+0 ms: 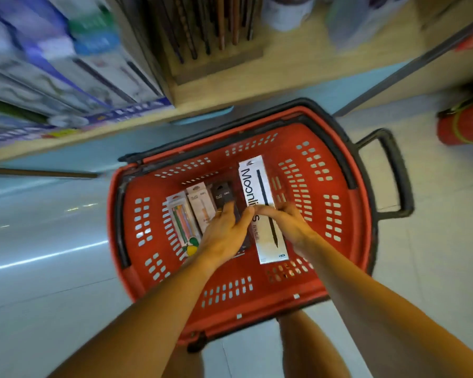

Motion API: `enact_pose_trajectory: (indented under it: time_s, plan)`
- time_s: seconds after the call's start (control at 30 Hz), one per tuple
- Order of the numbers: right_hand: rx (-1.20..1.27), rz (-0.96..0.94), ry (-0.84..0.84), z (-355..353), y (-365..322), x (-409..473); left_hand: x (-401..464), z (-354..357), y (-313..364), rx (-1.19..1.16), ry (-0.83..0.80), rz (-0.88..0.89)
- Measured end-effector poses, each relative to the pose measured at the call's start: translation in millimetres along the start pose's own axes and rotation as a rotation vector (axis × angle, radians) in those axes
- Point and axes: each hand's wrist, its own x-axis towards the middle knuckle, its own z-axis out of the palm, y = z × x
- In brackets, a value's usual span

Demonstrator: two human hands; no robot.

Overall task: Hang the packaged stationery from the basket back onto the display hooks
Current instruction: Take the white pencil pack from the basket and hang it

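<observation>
Floor-set basket [347, 214]: both hands [224, 233] inside

Retail shop, stationery aisle: red plastic shopping basket [336, 214] with black handles on tiled floor [38, 268], boxed goods packed along a wooden shelf [298, 61], packaged pens [260, 186] in the basket.

Four stationery packs [231, 211] lie side by side in the basket [339, 208]; both hands [257, 227] rest on them.

"Moonli…S", partly covered, on the long white pack [260, 192]; other pack print too blurred.
</observation>
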Motion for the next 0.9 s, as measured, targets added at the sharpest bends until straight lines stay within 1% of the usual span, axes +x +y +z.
enact_pose_trajectory:
  time_s: [0.07,0.23,0.33,0.4,0.5,0.63,0.67,0.73,0.77,0.83,0.9]
  plan:
    - [0.034,-0.005,-0.014,-4.1,-32.5,-70.5,-60.8,-31.5,39.4,-0.118,-0.047,0.034]
    - [0.064,-0.204,-0.003,-2.4,-143.1,-283.4,-227.5,-122.2,153.0,-0.390,-0.245,0.058]
    - [0.121,-0.378,-0.010,5.4,-205.8,-406.2,-329.2,-175.3,203.2,-0.525,-0.368,0.153]
    - [0.193,-0.460,0.005,12.9,-243.6,-478.9,-388.9,-205.4,229.7,-0.590,-0.417,0.264]
    - [0.213,-0.624,-0.002,30.6,-300.6,-587.3,-480.3,-245.9,272.7,-0.626,-0.351,0.450]
    - [0.237,-0.818,-0.092,52.9,-371.9,-707.6,-575.7,-302.1,330.3,-0.702,-0.249,0.711]
    - [0.242,-0.881,-0.124,58.8,-388.5,-728.6,-596.0,-316.1,344.8,-0.711,-0.221,0.788]
    - [0.172,-1.004,-0.186,71.9,-417.4,-774.1,-634.1,-342.8,369.0,-0.719,-0.168,0.911]
    - [0.151,-1.066,-0.178,77.5,-430.8,-791.8,-651.1,-355.0,379.4,-0.739,-0.154,0.951]
    - [0.148,-1.179,-0.226,88.1,-453.1,-829.8,-681.6,-380.2,394.3,-0.778,-0.141,1.017]
    - [0.129,-1.271,-0.270,99.4,-470.6,-861.2,-708.7,-401.3,407.0,-0.743,-0.154,1.112]
